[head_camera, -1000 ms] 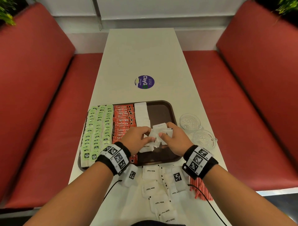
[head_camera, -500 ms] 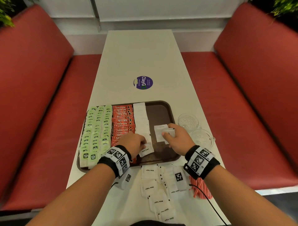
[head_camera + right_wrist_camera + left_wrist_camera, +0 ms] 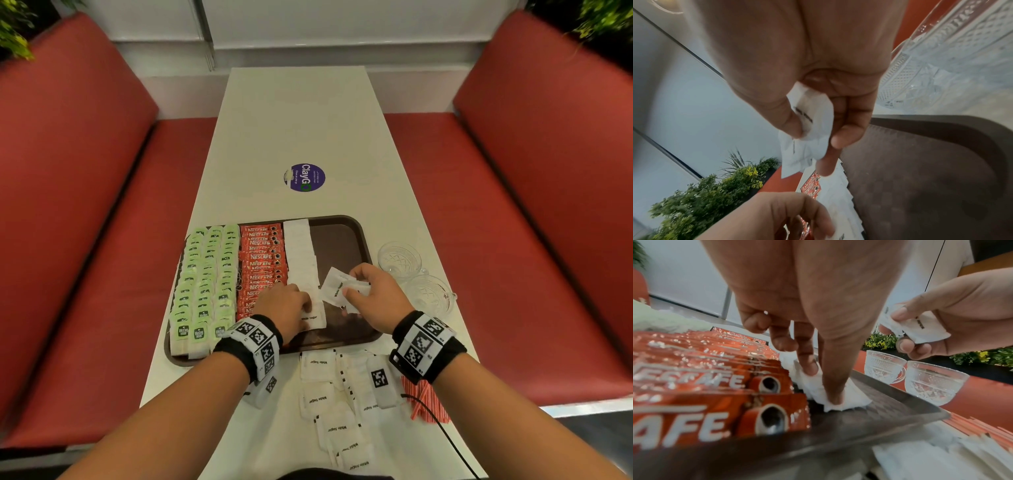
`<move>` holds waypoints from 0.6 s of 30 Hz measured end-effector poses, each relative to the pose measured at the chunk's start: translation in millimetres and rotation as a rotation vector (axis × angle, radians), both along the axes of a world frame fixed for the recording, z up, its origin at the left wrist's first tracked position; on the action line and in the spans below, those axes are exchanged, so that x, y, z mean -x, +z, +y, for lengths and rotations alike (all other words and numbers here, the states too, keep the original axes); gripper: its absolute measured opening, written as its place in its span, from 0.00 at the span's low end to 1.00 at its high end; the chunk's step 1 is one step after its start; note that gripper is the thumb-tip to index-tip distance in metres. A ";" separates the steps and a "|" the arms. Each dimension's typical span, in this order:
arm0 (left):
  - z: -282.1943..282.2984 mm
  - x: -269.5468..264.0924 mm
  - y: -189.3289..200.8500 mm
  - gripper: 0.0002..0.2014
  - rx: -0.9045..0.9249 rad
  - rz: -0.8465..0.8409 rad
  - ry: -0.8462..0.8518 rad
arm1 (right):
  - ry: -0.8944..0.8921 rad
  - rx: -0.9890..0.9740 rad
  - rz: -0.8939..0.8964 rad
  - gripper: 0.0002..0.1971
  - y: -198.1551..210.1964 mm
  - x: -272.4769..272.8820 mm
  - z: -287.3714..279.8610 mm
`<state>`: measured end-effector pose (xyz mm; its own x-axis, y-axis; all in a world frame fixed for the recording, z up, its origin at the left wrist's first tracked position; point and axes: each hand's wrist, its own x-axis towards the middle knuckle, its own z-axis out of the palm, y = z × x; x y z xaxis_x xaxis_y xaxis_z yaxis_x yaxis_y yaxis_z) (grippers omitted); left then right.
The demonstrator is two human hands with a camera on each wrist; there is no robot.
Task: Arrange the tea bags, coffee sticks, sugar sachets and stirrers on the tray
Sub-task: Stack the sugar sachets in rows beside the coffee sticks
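On the brown tray (image 3: 346, 236) lie rows of green tea bags (image 3: 205, 274), red coffee sticks (image 3: 262, 257) and one column of white sugar sachets (image 3: 301, 253). My left hand (image 3: 306, 308) presses two straight fingers (image 3: 807, 368) down on the nearest sachet (image 3: 851, 399) of that column, beside the coffee sticks (image 3: 715, 386). Just to the right, above the bare part of the tray, my right hand (image 3: 349, 284) holds a few sugar sachets (image 3: 334, 287). In the right wrist view they (image 3: 813, 113) are pinched between thumb and fingers.
Several loose sugar sachets (image 3: 329, 397) lie on the white table in front of the tray. Red stirrers (image 3: 424, 401) lie at the table's right edge under my right wrist. Two glass cups (image 3: 399, 257) (image 3: 431, 294) stand right of the tray.
Both hands were together on the held sachets. My left hand has since come down and left with one sachet, now pressed at the column's near end. The right hand keeps the rest.
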<state>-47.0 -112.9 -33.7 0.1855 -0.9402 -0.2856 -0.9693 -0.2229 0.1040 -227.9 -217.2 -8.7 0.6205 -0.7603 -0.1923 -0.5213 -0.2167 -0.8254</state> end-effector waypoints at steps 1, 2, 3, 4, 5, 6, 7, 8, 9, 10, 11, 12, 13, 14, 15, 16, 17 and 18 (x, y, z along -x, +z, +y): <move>-0.3 -0.3 1.1 0.15 -0.002 0.017 0.003 | 0.002 -0.006 -0.001 0.06 0.3 -0.1 1.1; -0.2 -1.2 2.7 0.15 0.011 0.048 0.014 | 0.003 -0.013 -0.002 0.06 -0.2 -0.1 1.8; 0.4 -1.6 6.2 0.15 0.056 0.108 0.041 | 0.004 -0.017 -0.005 0.05 -0.2 0.0 2.5; 0.8 -2.2 10.0 0.16 0.120 0.201 0.083 | 0.004 -0.021 -0.009 0.05 -0.5 0.3 2.8; 1.3 -2.4 14.9 0.17 0.202 0.317 0.134 | 0.002 -0.027 -0.014 0.05 -0.1 0.5 3.5; 1.5 -1.7 20.2 0.18 0.276 0.429 0.183 | 0.002 -0.032 -0.020 0.05 -0.1 0.5 3.9; 1.6 -0.1 26.2 0.17 0.325 0.515 0.210 | 0.002 -0.036 -0.026 0.05 0.3 0.3 4.6; 1.6 1.8 31.4 0.15 0.355 0.554 0.202 | 0.003 -0.045 -0.034 0.05 1.4 -0.8 5.9; 1.3 3.0 34.7 0.13 0.366 0.552 0.166 | 0.003 -0.064 -0.044 0.05 2.2 -2.0 6.9; 0.8 3.2 36.0 0.10 0.364 0.527 0.128 | 0.004 -0.086 -0.054 0.05 3.8 -3.5 8.3; 0.1 2.6 36.3 0.09 0.356 0.497 0.105 | 0.005 -0.108 -0.062 0.04 5.6 -5.1 9.5; -0.7 1.5 35.8 0.09 0.355 0.477 0.101 | 0.004 -0.129 -0.067 0.04 7.0 -6.3 10.0; -1.2 1.7 37.5 0.09 0.368 0.477 0.109 | 0.003 -0.151 -0.073 0.04 9.5 -7.1 10.6; -1.9 1.5 39.4 0.08 0.387 0.482 0.128 | 0.000 -0.175 -0.079 0.04 10.9 -7.4 10.7; -2.1 1.3 42.2 0.08 0.407 0.490 0.159 | -0.009 -0.200 -0.088 0.04 12.2 -7.4 10.6; -1.5 0.1 43.8 0.07 0.420 0.496 0.190 | -0.020 -0.225 -0.099 0.04 13.6 -6.8 10.4; -0.5 -2.2 43.9 0.08 0.424 0.495 0.214 | -0.028 -0.242 -0.103 0.05 14.0 -5.8 9.8; 0.5 -5.6 42.5 0.08 0.404 0.481 0.225 | -0.032 -0.249 -0.104 0.06 14.7 -4.6 9.1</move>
<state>-41.4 -112.3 8.8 0.3295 -0.9440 -0.0187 -0.7284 -0.2667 0.6311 -223.2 -208.1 6.0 0.6230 -0.7171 -0.3126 -0.4344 0.0152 -0.9006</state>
